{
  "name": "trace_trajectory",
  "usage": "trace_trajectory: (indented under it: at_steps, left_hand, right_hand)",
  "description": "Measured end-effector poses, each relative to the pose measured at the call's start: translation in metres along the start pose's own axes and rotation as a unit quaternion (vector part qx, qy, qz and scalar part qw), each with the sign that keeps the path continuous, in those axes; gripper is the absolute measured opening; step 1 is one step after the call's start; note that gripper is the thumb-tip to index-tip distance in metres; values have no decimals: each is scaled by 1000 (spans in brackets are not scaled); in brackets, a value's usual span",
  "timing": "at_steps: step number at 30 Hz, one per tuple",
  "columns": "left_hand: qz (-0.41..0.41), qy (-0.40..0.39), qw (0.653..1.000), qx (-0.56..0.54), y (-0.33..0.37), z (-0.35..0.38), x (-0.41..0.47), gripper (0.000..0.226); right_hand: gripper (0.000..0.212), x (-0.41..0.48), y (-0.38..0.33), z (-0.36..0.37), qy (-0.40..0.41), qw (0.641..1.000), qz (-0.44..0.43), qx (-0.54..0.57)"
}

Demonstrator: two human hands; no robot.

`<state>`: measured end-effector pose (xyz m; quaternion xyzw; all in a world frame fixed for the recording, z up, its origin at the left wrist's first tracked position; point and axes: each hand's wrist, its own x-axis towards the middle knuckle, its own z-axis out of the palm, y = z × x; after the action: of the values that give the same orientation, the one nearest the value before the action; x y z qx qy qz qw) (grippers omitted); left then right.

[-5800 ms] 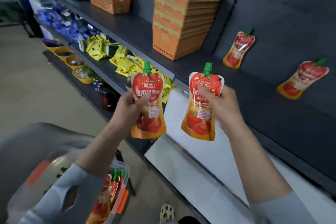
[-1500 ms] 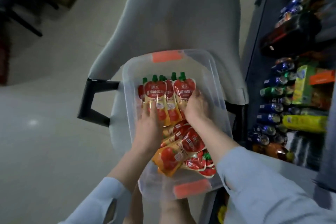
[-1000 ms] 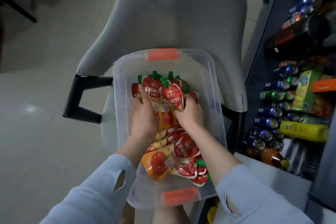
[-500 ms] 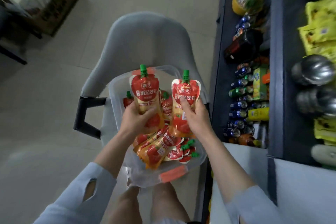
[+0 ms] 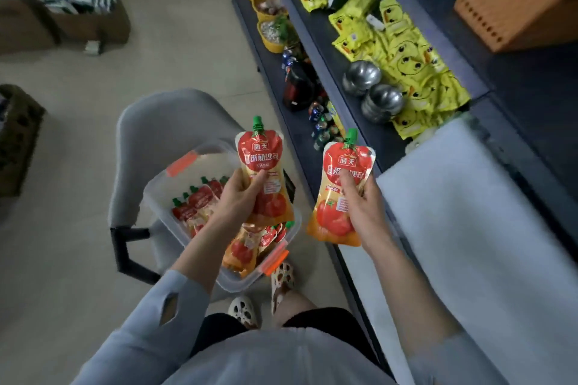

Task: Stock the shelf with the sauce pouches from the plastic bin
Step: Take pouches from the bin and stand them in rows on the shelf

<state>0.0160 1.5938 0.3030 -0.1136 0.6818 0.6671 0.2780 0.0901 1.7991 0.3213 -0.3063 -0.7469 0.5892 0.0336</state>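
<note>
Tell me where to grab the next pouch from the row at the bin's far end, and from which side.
Pinch the pouch across its flat red top, just below the green cap, coming down from above through the open top of the plastic bin. The row leans caps-up, packed side by side, so only the tops are free.
</note>
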Motion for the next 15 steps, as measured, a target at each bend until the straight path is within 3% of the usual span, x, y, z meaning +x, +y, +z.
trace_trajectory:
  at_steps: [5, 9, 15]
  left_hand:
    - [64, -96, 990, 82, 33, 49, -15, 36]
    - [137, -150, 973, 107, 60, 93, -22, 15]
    - [226, -211, 945, 107, 100, 170, -25, 9]
  right_hand:
    - [37, -29, -11, -55, 97, 995, -22, 13]
    - [38, -40, -33, -101, 164, 984, -62, 35]
    - [21, -47, -71, -179, 261, 960, -99, 27]
